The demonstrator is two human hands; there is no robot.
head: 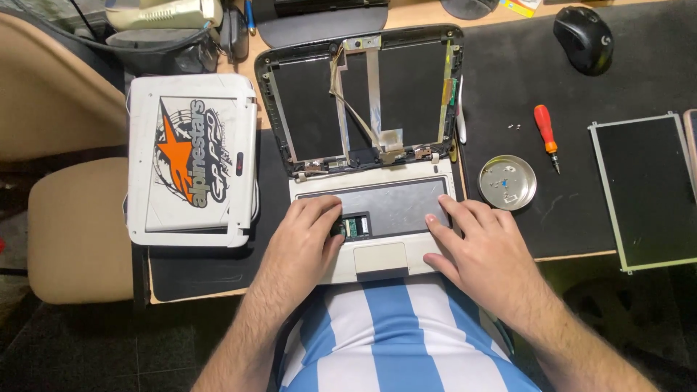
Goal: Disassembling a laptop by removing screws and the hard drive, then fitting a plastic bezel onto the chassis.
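A small white laptop (377, 258) lies open at the desk's near edge, its keyboard removed and its lid (363, 94) stripped of the screen, showing ribbon cables. My left hand (308, 236) rests on the base's left side, fingers touching a small green circuit board (354, 226) in the open bay. On the base's right side lies my right hand (472, 243), palm down and fingers spread, holding nothing.
A closed white laptop with an orange star sticker (192, 160) sits to the left. To the right on the black mat: a round metal dish (507, 182), an orange screwdriver (546, 134), two tiny screws (515, 126), a loose screen panel (646, 189), a black mouse (583, 38).
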